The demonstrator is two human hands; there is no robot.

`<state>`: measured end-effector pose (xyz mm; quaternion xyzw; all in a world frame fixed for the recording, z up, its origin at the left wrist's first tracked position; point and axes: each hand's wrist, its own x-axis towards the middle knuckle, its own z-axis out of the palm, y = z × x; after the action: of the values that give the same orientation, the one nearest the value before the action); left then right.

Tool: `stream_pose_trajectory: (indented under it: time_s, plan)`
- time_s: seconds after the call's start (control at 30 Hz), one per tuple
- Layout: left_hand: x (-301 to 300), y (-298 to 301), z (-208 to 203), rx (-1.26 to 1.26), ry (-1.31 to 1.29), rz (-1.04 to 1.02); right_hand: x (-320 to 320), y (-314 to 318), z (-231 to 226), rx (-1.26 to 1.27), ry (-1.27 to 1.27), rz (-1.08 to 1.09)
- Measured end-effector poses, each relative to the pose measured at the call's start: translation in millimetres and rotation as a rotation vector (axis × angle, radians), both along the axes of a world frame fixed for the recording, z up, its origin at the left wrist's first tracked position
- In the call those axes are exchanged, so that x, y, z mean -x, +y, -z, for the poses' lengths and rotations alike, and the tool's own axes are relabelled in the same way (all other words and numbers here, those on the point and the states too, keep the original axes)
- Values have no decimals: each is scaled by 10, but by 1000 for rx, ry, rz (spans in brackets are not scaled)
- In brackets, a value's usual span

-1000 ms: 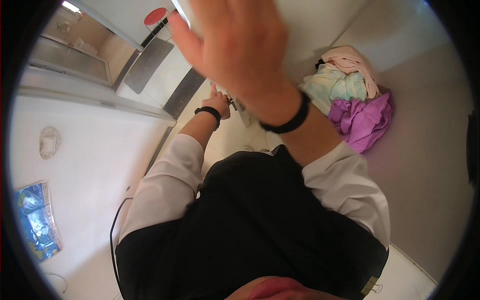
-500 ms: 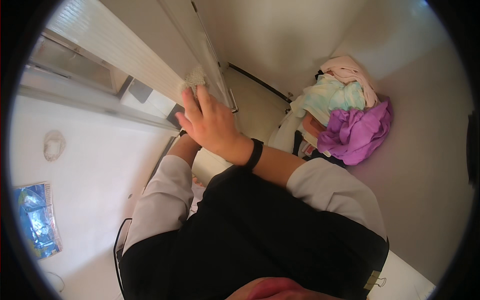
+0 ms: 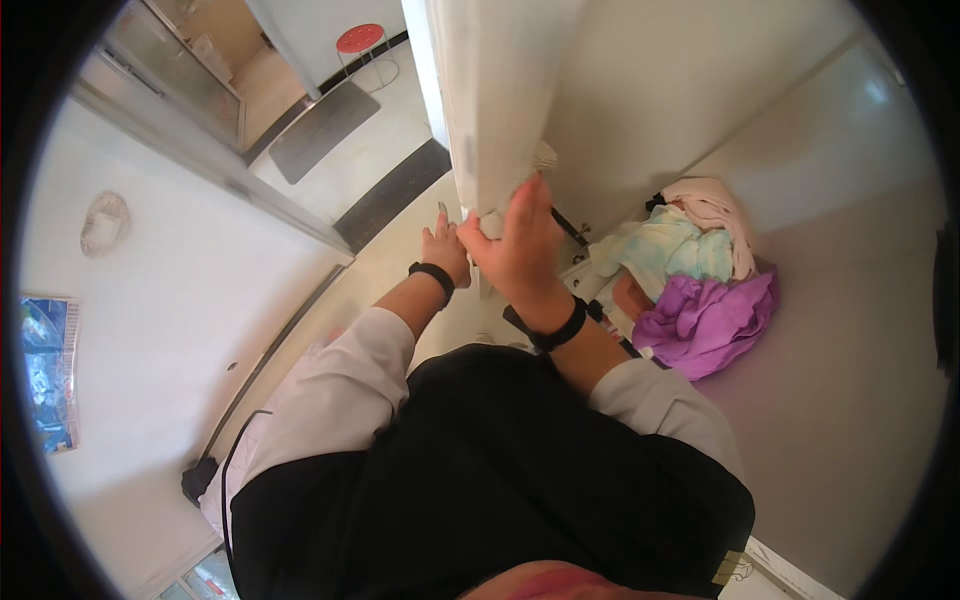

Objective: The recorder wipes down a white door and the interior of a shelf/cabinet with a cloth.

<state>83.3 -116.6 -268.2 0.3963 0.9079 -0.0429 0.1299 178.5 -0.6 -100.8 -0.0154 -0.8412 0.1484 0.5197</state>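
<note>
A whitish door [image 3: 500, 90] stands edge-on in front of me, and both my hands are at its near end. My left hand [image 3: 447, 255] is on the door's left side, its fingers closed about a small metal door handle [image 3: 442, 208], of which only the tip shows. On the right side, my right hand [image 3: 520, 250] presses a pale textured cloth [image 3: 545, 157] against the door. Its thumb reaches toward the door edge, and blur softens the fingers. Most of the cloth is hidden behind that hand.
Purple, pale green and pink clothes [image 3: 710, 320] lie heaped on the right by the wall. Past the doorway are a red-topped stool [image 3: 361, 39] and a grey mat [image 3: 325, 130]. A blue poster [image 3: 48, 370] hangs on the left wall [image 3: 150, 330].
The door now stands further right in view, exposing more floor, the mat and the stool. My right hand has shifted right with the cloth. My left hand, hidden before, now shows.
</note>
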Motion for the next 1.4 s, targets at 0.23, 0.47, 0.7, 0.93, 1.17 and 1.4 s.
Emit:
stream_pose_trajectory:
  time_s: [0.23,0.47,0.7,0.93,1.17,1.4]
  plan:
    - [-234,826,-409,329,-30,43,-214,622,-30,114,-36,109]
    - [-237,1622,-388,307,153,303,-292,1147,-63,271,-59,365]
    - [162,2245,-350,33,-21,574,-85,1695,-101,347,-86,672]
    - [568,2807,10,-201,-238,748,224,2161,-97,537,19,773]
    - [787,3314,71,-282,-379,873,282,2575,-58,513,-83,973]
    - [854,3560,120,-300,-302,837,634,2785,-1633,-52,51,1111]
